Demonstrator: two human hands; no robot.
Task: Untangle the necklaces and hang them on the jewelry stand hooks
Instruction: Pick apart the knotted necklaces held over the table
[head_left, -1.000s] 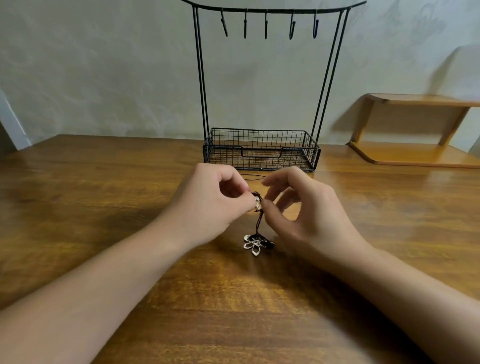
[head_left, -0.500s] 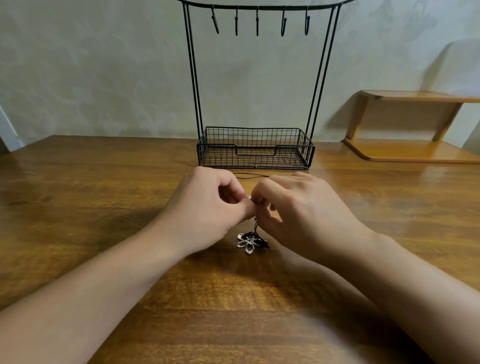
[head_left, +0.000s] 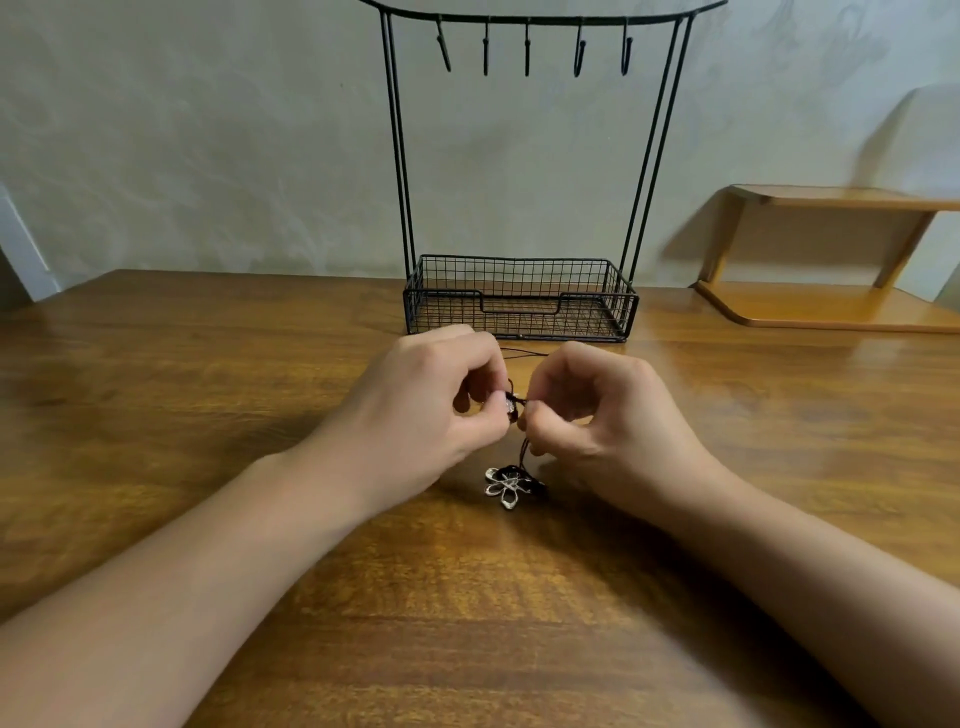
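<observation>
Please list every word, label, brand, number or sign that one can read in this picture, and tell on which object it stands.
None: no readable text on the black wire jewelry stand, the silver flower-shaped pendant, the brown wooden table or the light wooden shelf.

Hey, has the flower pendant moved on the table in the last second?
No. The flower pendant lies just as far in front of the stand's wire basket as before.
</observation>
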